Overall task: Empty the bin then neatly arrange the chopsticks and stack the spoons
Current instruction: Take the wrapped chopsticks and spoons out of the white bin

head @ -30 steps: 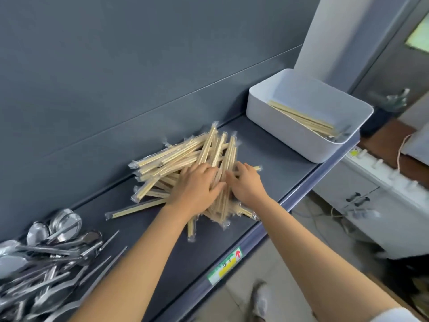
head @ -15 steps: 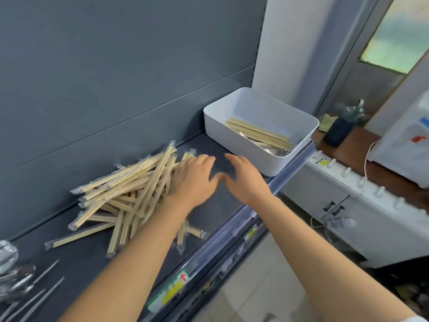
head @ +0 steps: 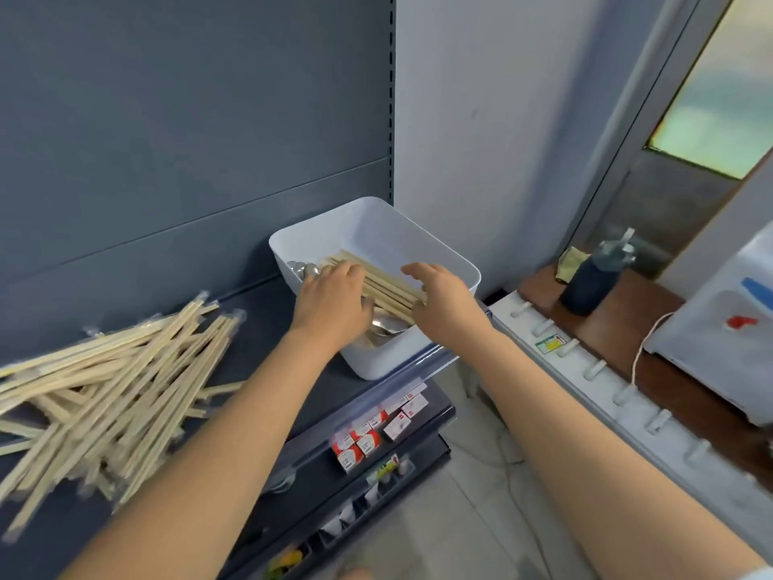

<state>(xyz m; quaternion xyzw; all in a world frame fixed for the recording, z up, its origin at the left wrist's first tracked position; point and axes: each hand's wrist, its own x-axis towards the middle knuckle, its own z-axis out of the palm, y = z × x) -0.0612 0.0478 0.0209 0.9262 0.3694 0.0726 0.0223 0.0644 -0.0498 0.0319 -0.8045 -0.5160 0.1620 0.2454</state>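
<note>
Head cam, looking down at a dark grey shelf [head: 259, 328] w/ a grey back panel. White bin [head: 376, 364] sits at the shelf's right end, right by the front edge, and isn't empty yet: a small bundle of chopsticks [head: 389, 288] lies diagonally across the inside, w/ metal spoons [head: 387, 324] under it and one more spoon bowl showing at the bin's left inner wall. Both hands are in over the bin. Left hand [head: 334, 299] is back-up, fingers bent down onto the left end of the bundle; contact looks real, but can't tell if it's actually gripping, since the fingertips are hidden behind the hand. Right hand [head: 443, 299] is over the bundle's right end, fingers loosely straight and slightly spread, thumb near the stick ends, nothing held. Well left of the bin, on the same shelf, a big loose pile of wrapped chopsticks [head: 113, 395] lies criss-crossed, most tips pointing up-right, a few sticking out sideways. Lower shelf below the bin holds small red-and-white boxes [head: 368, 437]. Off to the right, apart from the shelving, a brown counter [head: 627, 320] carries a dark bottle [head: 589, 282], w/ a yellowish cloth [head: 569, 261] just behind it and a white appliance [head: 719, 337] at the frame edge.
</note>
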